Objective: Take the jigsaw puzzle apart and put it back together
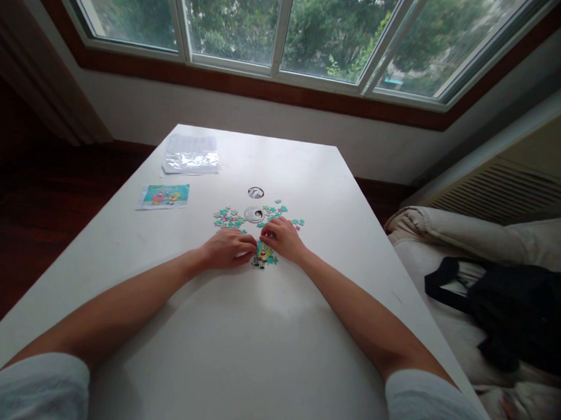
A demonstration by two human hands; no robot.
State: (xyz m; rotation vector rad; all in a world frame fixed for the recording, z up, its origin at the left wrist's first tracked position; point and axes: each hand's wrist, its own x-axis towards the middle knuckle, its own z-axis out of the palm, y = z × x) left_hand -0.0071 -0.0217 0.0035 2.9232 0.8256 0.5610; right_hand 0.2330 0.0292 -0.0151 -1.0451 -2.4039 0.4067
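A small joined section of jigsaw puzzle [264, 254] with a yellow cartoon figure lies flat on the white table, between my hands. My left hand [230, 248] rests at its left edge, with the fingers bent together and the tips on that edge. Just above the section, my right hand [283, 237] is curled in a pinch. Whatever its fingertips hold is too small to make out. Loose teal puzzle pieces [228, 218] are spread beyond my left hand. More loose pieces [275, 210] lie beyond my right hand, partly hidden by it.
A round metal tin [254, 214] stands among the pieces, with a round lid [256, 192] behind it. To the left lie a picture card [165, 196] and a clear plastic bag [192, 154]. Right of the white table [263, 353], a dark garment [520, 310] lies on a pale sofa.
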